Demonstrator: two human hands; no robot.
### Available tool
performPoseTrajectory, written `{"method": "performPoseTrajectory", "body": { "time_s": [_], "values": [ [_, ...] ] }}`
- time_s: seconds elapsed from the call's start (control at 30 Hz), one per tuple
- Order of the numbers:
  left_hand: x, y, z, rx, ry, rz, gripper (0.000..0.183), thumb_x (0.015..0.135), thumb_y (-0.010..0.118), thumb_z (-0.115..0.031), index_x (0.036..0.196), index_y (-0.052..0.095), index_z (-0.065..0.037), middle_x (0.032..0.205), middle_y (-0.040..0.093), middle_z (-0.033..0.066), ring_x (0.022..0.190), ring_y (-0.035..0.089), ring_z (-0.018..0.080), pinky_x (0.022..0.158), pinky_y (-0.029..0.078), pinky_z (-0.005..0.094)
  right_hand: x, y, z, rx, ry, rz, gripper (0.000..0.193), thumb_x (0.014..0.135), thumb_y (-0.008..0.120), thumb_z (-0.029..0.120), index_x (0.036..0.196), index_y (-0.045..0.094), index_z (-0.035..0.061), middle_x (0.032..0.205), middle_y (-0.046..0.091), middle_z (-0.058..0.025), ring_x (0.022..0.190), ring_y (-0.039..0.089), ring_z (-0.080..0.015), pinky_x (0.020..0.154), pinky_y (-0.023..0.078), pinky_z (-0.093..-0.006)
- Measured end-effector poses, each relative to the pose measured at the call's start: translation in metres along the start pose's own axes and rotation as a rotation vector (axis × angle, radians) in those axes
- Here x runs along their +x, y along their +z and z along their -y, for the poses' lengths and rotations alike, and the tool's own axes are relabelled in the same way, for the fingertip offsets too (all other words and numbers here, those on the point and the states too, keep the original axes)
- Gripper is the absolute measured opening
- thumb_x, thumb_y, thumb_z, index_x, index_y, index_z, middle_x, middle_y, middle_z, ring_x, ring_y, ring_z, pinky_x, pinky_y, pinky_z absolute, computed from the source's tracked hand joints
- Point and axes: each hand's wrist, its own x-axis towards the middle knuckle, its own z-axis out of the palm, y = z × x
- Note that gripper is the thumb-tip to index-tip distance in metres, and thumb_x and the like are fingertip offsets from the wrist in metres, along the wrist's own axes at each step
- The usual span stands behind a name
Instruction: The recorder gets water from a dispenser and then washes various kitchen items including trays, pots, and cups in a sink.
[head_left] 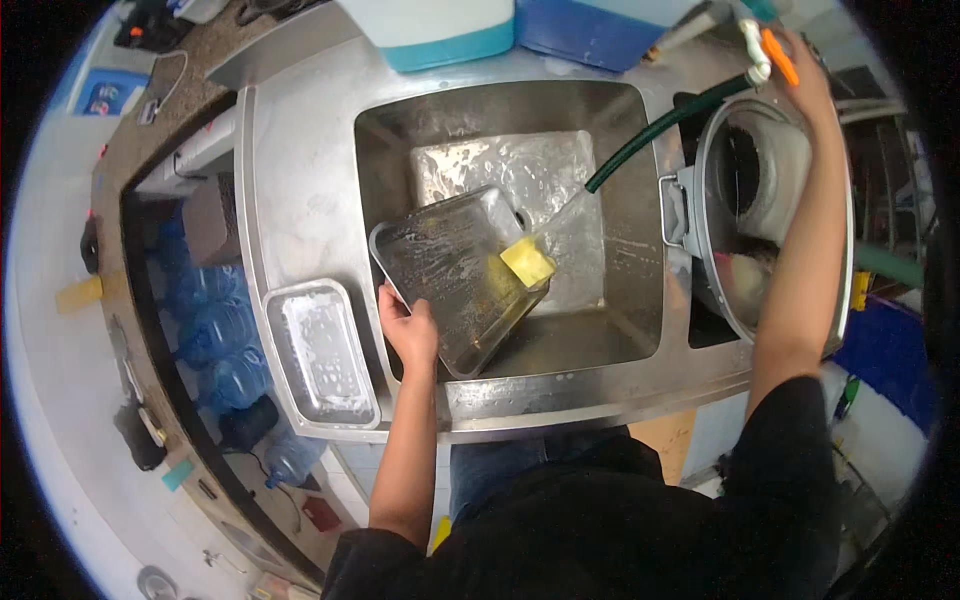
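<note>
My left hand (409,325) grips the near-left rim of a rectangular metal tray (445,265), which is tilted inside the sink (635,300). A yellow sponge (528,262) rests at the tray's right side. Up at the far right, my right hand (806,82) is closed at the orange lever (779,57) of a white tap; its fingers are partly hidden. From that tap a dark green hose (670,122) reaches over the sink, and a thin stream of water runs from its end toward the sponge.
A smaller wet metal tray (322,352) lies on the counter left of the sink. Right of the sink stands a large metal pot (712,255) with side handles. Two containers, one white and teal (445,45), one blue (575,38), line the back edge.
</note>
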Motion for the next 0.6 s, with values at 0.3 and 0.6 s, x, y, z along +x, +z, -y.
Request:
{"method": "performPoseTrajectory", "body": {
  "time_s": [0.3, 0.6],
  "values": [
    [-0.010, 0.004, 0.001, 0.029, 0.003, 0.172, 0.079, 0.069, 0.047, 0.014, 0.145, 0.029, -0.001, 0.132, 0.052, 0.0200, 0.120, 0.053, 0.0249, 0.102, 0.040, 0.0326, -0.244, 0.074, 0.382, 0.882, -0.119, 0.501, 0.055, 0.085, 0.068, 0.024, 0.132, 0.047, 0.0037, 0.115, 0.055, -0.0190, 0.108, 0.057, -0.0295, 0.082, 0.050, -0.0388],
    [-0.006, 0.005, 0.016, 0.004, 0.013, 0.094, 0.077, 0.073, 0.044, 0.016, 0.147, 0.028, 0.004, 0.129, 0.055, 0.0147, 0.112, 0.056, 0.0205, 0.096, 0.042, 0.0267, -0.278, 0.224, 0.460, 0.944, -0.302, 0.383, 0.048, 0.089, 0.061, 0.026, 0.131, 0.045, 0.0095, 0.120, 0.044, -0.0240, 0.105, 0.054, -0.0433, 0.090, 0.047, -0.0478]
  ]
}}
